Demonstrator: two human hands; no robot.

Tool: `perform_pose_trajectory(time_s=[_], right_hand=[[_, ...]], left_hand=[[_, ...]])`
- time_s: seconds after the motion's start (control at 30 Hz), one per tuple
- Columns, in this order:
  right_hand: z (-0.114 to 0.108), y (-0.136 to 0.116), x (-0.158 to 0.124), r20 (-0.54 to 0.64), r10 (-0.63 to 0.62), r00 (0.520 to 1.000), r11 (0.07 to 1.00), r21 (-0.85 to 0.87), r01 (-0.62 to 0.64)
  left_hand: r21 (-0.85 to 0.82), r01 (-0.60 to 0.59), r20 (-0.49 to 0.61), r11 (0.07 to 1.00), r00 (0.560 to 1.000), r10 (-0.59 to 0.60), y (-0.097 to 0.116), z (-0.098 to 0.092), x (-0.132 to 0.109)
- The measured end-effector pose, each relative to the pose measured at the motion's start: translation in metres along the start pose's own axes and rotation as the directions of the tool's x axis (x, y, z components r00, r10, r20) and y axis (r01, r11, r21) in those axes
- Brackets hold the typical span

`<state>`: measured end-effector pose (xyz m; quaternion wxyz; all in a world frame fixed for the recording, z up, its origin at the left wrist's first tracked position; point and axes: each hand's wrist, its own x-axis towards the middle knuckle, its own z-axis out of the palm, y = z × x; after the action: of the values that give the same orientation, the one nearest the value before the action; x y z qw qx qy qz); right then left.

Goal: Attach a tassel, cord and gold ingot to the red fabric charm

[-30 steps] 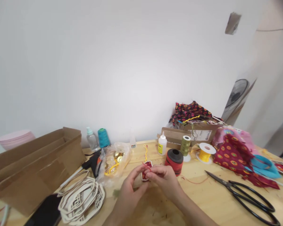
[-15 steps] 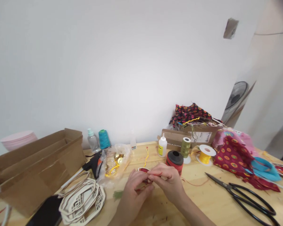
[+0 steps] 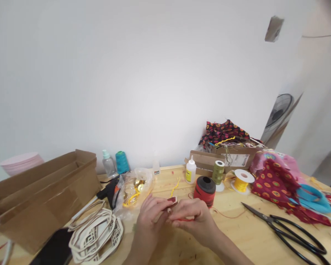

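My left hand (image 3: 149, 217) is closed around a small dark red, pale-edged ornament (image 3: 173, 200), mostly hidden by my fingers. A twisted yellow cord (image 3: 175, 187) sticks out beyond its far side. Close against it, my right hand (image 3: 196, 220) pinches a red thread (image 3: 186, 219), and its fingertips meet those of my left hand. Just beyond my right hand stands a spool of red thread (image 3: 203, 195) with a black top. From near that spool a loose thin red strand (image 3: 230, 216) curls over the wooden table (image 3: 223, 239).
Black scissors (image 3: 281, 228) lie at right, near patterned red cloth (image 3: 273, 187). Behind the spool stand a glue bottle (image 3: 190, 171), green thread (image 3: 218, 172) and yellow cord spool (image 3: 241, 182). At left are a cardboard box (image 3: 52, 202), wooden frames (image 3: 96, 235) and a plastic bag (image 3: 135, 187).
The ornament has been tilted in my left hand, so its edge now shows, and the yellow cord leans right. My right hand has moved slightly down with the red thread.
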<state>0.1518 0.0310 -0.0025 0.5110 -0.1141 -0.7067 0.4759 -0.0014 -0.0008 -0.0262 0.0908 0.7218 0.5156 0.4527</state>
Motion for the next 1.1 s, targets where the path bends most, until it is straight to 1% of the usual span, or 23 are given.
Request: perform_pose_trajectory(time_s=[0.1, 0.23, 0.37, 0.47, 0.6, 0.73, 0.83, 0.9, 1.0, 1.1], right_hand=[[0.001, 0.002, -0.001, 0.052, -0.013, 0.999, 1.0, 0.001, 0.013], [0.001, 0.005, -0.005, 0.081, 0.034, 0.996, 0.999, -0.007, -0.034], [0.001, 0.009, -0.007, 0.102, 0.069, 0.992, 0.997, -0.027, -0.067], [0.001, 0.01, -0.007, 0.104, 0.079, 0.991, 0.996, -0.047, -0.074], [0.001, 0.01, -0.006, 0.087, 0.071, 0.994, 0.997, -0.041, -0.068], [0.0, 0.006, -0.004, 0.077, 0.047, 0.996, 0.999, -0.001, -0.047], [0.001, 0.005, -0.003, 0.059, 0.036, 0.998, 0.999, 0.016, -0.037], [0.0, 0.006, -0.003, 0.037, 0.053, 0.998, 0.999, -0.003, -0.053], [-0.003, 0.008, -0.002, -0.036, 0.096, 0.995, 0.995, -0.022, -0.097], [-0.006, 0.008, -0.001, -0.109, 0.133, 0.985, 0.991, 0.024, -0.132]], left_hand=[[0.115, -0.048, -0.051, 0.992, 0.997, 0.055, -0.001, -0.004, 0.0], [0.238, -0.127, -0.146, 0.963, 0.976, 0.164, 0.003, -0.009, -0.001], [0.293, -0.201, -0.194, 0.935, 0.945, 0.264, 0.006, -0.012, -0.002], [0.302, -0.231, -0.203, 0.925, 0.932, 0.299, 0.007, -0.013, -0.002], [0.297, -0.203, -0.157, 0.933, 0.954, 0.257, 0.005, -0.013, -0.002], [0.277, -0.174, -0.103, 0.945, 0.972, 0.21, 0.002, -0.01, 0.0], [0.225, -0.164, -0.038, 0.96, 0.983, 0.177, -0.001, -0.006, 0.002], [0.173, -0.147, 0.016, 0.974, 0.989, 0.147, -0.002, -0.004, 0.003], [0.102, -0.117, 0.076, 0.988, 0.991, 0.11, 0.006, -0.004, 0.002], [-0.006, -0.1, 0.135, 0.995, 0.986, 0.1, 0.019, -0.007, 0.0]])
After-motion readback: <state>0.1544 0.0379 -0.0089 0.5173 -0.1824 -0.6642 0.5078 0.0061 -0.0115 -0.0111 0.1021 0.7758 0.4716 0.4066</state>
